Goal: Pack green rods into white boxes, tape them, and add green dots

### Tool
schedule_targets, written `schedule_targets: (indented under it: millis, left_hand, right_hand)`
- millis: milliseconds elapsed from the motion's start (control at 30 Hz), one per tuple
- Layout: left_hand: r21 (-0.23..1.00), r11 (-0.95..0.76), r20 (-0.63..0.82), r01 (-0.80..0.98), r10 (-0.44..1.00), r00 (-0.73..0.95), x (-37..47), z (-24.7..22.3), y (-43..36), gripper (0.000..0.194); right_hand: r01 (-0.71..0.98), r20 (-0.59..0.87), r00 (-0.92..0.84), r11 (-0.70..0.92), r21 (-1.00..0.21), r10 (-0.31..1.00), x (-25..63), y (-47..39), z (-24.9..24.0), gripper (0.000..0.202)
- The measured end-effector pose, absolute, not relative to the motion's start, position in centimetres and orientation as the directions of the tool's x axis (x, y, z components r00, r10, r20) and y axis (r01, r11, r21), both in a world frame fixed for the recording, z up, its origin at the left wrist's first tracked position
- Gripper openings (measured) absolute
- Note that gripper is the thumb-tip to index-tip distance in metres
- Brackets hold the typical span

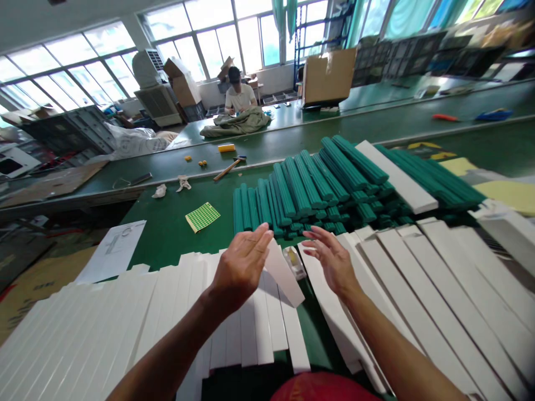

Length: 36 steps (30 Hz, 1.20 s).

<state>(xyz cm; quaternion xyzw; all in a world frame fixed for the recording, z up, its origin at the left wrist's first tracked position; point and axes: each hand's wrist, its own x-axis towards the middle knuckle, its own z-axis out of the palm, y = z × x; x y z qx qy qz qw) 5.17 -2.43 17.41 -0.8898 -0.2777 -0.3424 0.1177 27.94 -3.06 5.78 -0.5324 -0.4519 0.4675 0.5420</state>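
Red cloth (321, 388) sits at the bottom edge, closest to my view, with both hands held out beyond it over the green worktop (167, 220). From where I watch, the left hand (242, 262) has its fingers straight and together beside a tilted white box (285, 273); they overlap in my view, so I cannot tell whether the hand grips it or merely brushes past. The right hand (332, 262) has its fingers loosely curled and apart, with nothing that I can see between them. Between the two lies a small clear object (294, 263) with something yellowish inside, which I can't identify. I'd judge the work partway along: a long row of white boxes (104, 328) is packed side by side to the left, another slanting group of white boxes (409, 284) lies to the right, and many green rods (305, 186) remain piled outside any box. What the boxes contain, I can't see. The tilted box rests above the end of the left row, right beside the left hand and short of the right one. The rods lie just ahead of both hands. Farther out I see a dotted sticker sheet (203, 217), a printed paper (112, 250), a hammer (229, 168) and a person (240, 97) seated across the room.
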Motion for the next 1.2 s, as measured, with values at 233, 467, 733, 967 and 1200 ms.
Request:
schedule_targets:
  millis: [233, 467, 733, 967, 1200]
  left_hand:
    - [0.202, -0.826, 0.651, 0.526, 0.515, 0.558, 3.0, 16.8, -4.9, 0.047]
    - [0.261, -0.840, 0.659, 0.475, 0.515, 0.548, 3.5, 16.7, -7.2, 0.051]
    - [0.287, -0.832, 0.664, 0.474, 0.530, 0.528, 3.4, 16.6, -7.1, 0.052]
    - [0.287, -0.823, 0.664, 0.489, 0.540, 0.518, 3.1, 16.5, -7.2, 0.050]
    - [0.332, -0.841, 0.693, 0.427, 0.525, 0.494, 3.9, 16.4, -6.4, 0.049]
  right_hand:
    - [0.244, -0.327, 0.356, -0.425, -0.872, 0.875, 27.6, -3.7, -3.3, 0.026]
    - [0.196, -0.468, 0.381, -0.564, -0.802, 0.797, 24.9, -2.5, -5.1, 0.012]
    - [-0.100, -0.611, 0.334, -0.618, -0.780, 0.718, 24.0, -1.7, -5.2, 0.015]
    - [-0.184, -0.528, 0.342, -0.496, -0.849, 0.777, 24.4, -4.2, -6.1, 0.021]
    - [-0.098, -0.537, 0.325, -0.538, -0.837, 0.778, 24.1, -5.5, -7.4, 0.025]
